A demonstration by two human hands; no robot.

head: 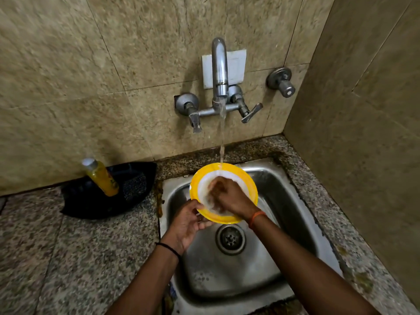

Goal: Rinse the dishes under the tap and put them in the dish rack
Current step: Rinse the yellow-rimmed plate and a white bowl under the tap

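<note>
Left hand: pinches yellow-rimmed plate edge, tilting it under the tap stream.
Right hand: fingers loosely curled, rubs plate's white centre.

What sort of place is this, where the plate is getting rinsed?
Most likely a home kitchen's washing-up corner. A steel sink is set in a speckled stone counter, a wall tap runs water onto the yellow plate, and a dish soap bottle stands nearby.
</note>
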